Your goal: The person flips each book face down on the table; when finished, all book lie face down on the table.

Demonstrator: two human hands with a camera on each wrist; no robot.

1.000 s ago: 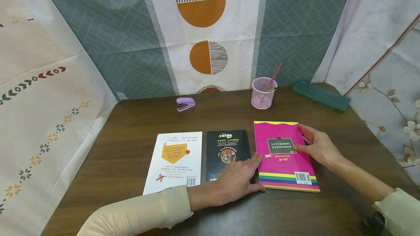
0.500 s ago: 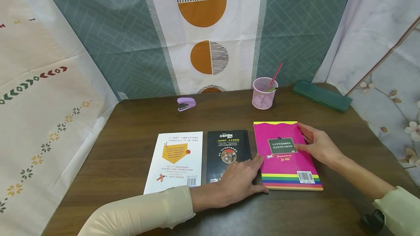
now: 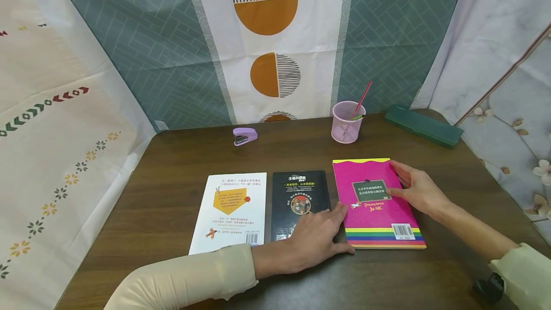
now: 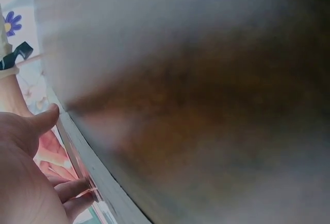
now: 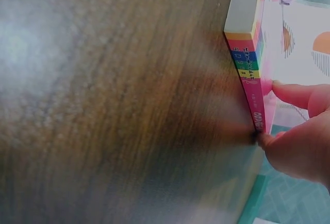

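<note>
A pink book with rainbow stripes and a barcode lies flat on the table, at the right of a row of three. My right hand grips its right edge, thumb on the cover and fingers at the spine, as the right wrist view shows its spine. My left hand reaches over the black book, fingers extended to the pink book's left edge. Its thumb lies near that book's lower left corner. A white book lies at the left, its lower part partly behind the left sleeve.
A purple stapler stands near the back edge. Further right are a pink mesh pen holder with a red pencil and a dark green case. Patterned cloths hang behind and beside the brown table.
The pink book's lower end has swung slightly right, so it lies a little more tilted and farther from the black book. Both hands have shifted only slightly and stay on it.
</note>
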